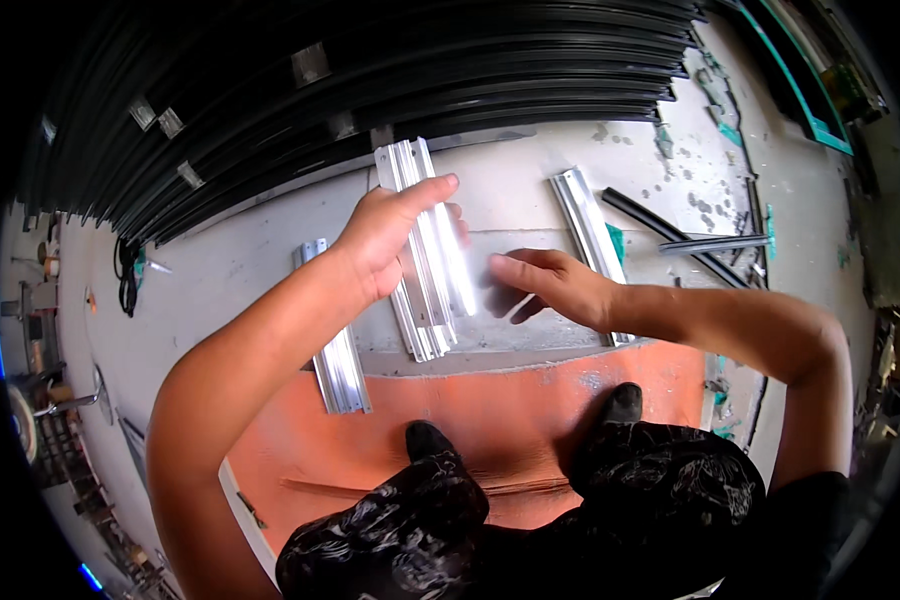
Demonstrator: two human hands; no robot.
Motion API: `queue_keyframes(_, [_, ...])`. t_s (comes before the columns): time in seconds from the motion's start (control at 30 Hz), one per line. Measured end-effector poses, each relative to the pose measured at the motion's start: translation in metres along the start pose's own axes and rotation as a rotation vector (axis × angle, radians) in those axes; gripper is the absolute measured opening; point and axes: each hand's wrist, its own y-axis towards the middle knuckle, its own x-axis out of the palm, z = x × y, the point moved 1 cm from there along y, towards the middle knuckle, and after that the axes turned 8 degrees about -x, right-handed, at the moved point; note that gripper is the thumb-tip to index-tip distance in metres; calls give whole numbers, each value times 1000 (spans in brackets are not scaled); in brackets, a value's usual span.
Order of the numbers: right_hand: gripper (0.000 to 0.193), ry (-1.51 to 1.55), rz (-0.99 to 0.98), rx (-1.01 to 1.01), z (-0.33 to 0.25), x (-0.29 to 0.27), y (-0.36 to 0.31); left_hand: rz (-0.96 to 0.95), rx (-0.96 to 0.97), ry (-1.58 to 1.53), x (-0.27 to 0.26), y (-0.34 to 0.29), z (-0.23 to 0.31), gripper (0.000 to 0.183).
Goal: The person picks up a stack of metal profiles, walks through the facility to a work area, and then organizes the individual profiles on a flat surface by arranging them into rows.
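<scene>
My left hand (pixel 378 236) is wrapped around a silvery aluminium profile (pixel 433 250), its thumb across the upper part. The profile has long grooves and small holes near its ends. It runs lengthwise in front of me, and more than one piece seems bundled there; how many I cannot tell. To the right of it, my right hand (pixel 560 287) holds nothing, its thumb and slightly blurred fingers apart. Another aluminium profile (pixel 340 368) lies partly under my left forearm. A further aluminium profile (pixel 582 215) lies on the floor beyond my right hand, which hides its middle.
Long black bars (pixel 420 75) are stacked across the far side. Two loose black strips (pixel 685 242) cross at the right. An orange sheet (pixel 510 420) lies under my feet. A black cable (pixel 127 272) is at the left, and a green-edged frame (pixel 800 90) stands far right.
</scene>
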Motion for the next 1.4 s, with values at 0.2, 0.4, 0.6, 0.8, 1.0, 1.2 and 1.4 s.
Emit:
queue_keyframes(0.2, [47, 177, 77, -23, 60, -25, 25, 192, 158, 189, 5, 34, 9, 25])
queue_keyframes(0.4, [30, 73, 306, -200, 82, -68, 39, 448, 782, 349, 30, 66, -63, 18])
queue_keyframes(0.6, [20, 41, 350, -229, 98, -69, 52, 557, 1195, 206, 55, 86, -178, 32])
queue_keyframes(0.8, [18, -5, 354, -132, 134, -67, 42, 819, 901, 49, 50, 128, -257, 25])
queue_keyframes(1.0, [17, -54, 318, -131, 137, -66, 38, 826, 753, 306, 45, 117, -245, 25])
queue_keyframes(1.2, [17, 37, 291, -229, 125, -65, 26, 718, 1053, 461, 51, 105, -227, 27])
queue_keyframes(1.4, [18, -12, 323, -256, 118, -68, 12, 670, 1408, 748, 65, 84, -190, 31])
